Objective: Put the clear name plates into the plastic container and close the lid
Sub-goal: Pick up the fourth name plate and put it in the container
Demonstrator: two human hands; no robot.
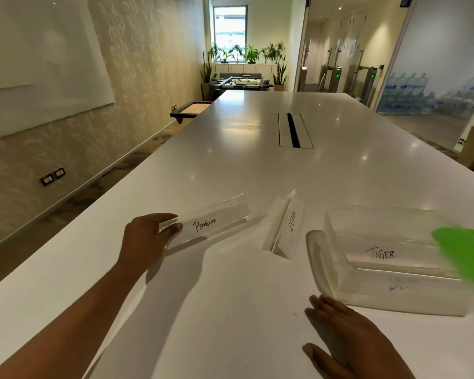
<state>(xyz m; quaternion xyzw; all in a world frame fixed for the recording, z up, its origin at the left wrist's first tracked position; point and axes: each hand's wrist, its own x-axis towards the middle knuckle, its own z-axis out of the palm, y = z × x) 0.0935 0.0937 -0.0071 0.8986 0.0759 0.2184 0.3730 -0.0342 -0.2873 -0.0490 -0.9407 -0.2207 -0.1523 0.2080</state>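
With the left hand (pixel 145 236) pinching only the PENGUIN plate (pixel 207 224)'s far end from the container (pixel 389 269) and the right hand (pixel 348 332) spread flat beside it, the slick plate may swivel loose.

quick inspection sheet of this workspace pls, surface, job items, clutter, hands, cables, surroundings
Surface: long white table, glossy, with a cable slot set into its middle.
Job's things: PENGUIN plate and ZEBRA plate on the table, outside the container; TIGER plate already inside the clear plastic container; green lid blurred at the right edge, not on.
Clutter: nothing seen.
Hands: left hand grips the near end of the PENGUIN plate; right hand open, flat on the table by the container's near corner.
Cables: nothing seen.
Surroundings: whiteboard on the left wall, potted plants and foosball table at the far end, stacked water bottles on the right.
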